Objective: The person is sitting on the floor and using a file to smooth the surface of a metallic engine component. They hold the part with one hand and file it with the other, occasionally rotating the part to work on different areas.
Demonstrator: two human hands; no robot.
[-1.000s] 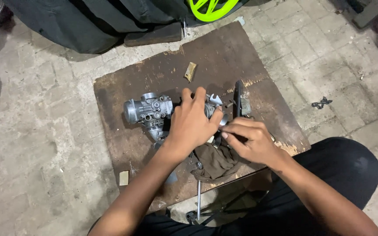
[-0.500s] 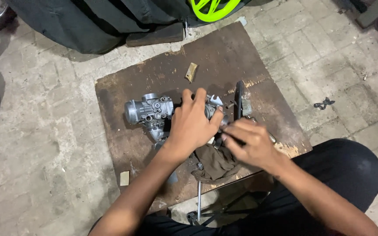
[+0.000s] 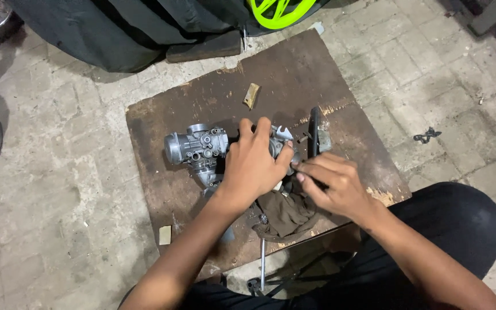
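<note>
On a dark, worn wooden board laid over paving stones lies a grey metal carburettor, cast and knobbly, its round throat facing left. Its right half sits under the left hand, whose fingers curl over the body and clamp it down, wrist angled in from below. Just beside it, the right hand pinches a small part at the carburettor's right end, fingertips pressed together. A brown rag lies under both wrists.
</note>
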